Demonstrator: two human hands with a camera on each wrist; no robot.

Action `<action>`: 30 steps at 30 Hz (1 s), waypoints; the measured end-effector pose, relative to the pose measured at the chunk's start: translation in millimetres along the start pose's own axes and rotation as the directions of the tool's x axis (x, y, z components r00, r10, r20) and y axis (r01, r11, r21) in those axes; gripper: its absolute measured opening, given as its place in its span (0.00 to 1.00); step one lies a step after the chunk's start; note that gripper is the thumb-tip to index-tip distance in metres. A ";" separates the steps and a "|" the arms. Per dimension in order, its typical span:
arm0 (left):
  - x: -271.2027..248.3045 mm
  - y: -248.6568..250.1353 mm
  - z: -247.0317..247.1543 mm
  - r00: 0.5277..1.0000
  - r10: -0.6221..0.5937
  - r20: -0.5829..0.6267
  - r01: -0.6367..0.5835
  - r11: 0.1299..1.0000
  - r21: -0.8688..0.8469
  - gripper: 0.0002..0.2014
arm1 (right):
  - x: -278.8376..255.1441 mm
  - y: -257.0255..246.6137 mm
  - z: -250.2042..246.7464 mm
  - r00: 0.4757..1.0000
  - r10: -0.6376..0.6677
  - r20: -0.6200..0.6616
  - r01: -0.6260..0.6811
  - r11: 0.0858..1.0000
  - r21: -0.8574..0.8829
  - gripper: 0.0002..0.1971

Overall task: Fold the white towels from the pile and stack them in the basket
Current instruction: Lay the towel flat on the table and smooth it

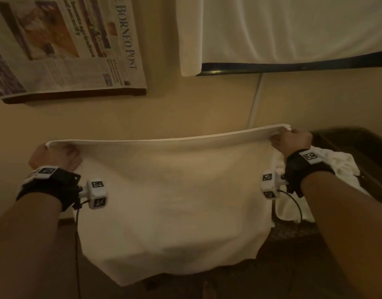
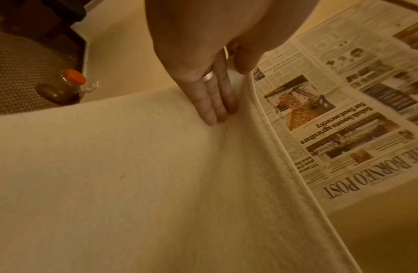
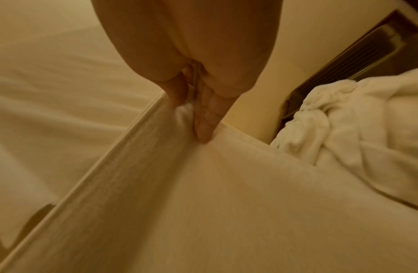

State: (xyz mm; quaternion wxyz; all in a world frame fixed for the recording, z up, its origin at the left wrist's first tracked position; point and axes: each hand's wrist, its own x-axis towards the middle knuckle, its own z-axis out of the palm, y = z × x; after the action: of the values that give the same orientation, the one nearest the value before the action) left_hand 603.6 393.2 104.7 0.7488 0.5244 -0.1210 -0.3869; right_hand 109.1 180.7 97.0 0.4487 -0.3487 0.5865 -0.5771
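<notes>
A white towel (image 1: 170, 195) hangs spread wide in front of me, held up by its two top corners. My left hand (image 1: 54, 155) pinches the left corner, thumb behind the hem and fingers (image 2: 214, 103) flat on the front of the cloth (image 2: 133, 184). My right hand (image 1: 293, 140) pinches the right corner, with the fingers (image 3: 206, 118) pressed on the towel (image 3: 226, 203) at its hem. The towel's lower edge sags near the floor. Behind my right arm a crumpled pile of white towels (image 1: 336, 167) lies in a dark basket (image 1: 362, 147).
A newspaper (image 1: 62, 44) lies on a dark board at upper left. White bedding (image 1: 293, 26) hangs over a dark edge at upper right. A bottle with an orange cap (image 2: 67, 86) stands on the carpet by the wall. A white cable (image 1: 255, 100) runs down the beige wall.
</notes>
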 end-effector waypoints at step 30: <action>212.7 -263.3 12.5 0.889 -0.456 -0.042 -0.100 -0.282 0.954 0.45 | 148.6 265.6 149.4 0.678 0.547 0.491 0.624 -0.077 -0.777 0.45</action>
State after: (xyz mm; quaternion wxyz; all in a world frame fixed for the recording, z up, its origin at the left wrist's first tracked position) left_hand 619.9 194.6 -169.2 -0.0650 0.8386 -0.4240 -0.3358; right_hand 224.2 12.6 -174.0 0.2051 -0.7716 0.5538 0.2363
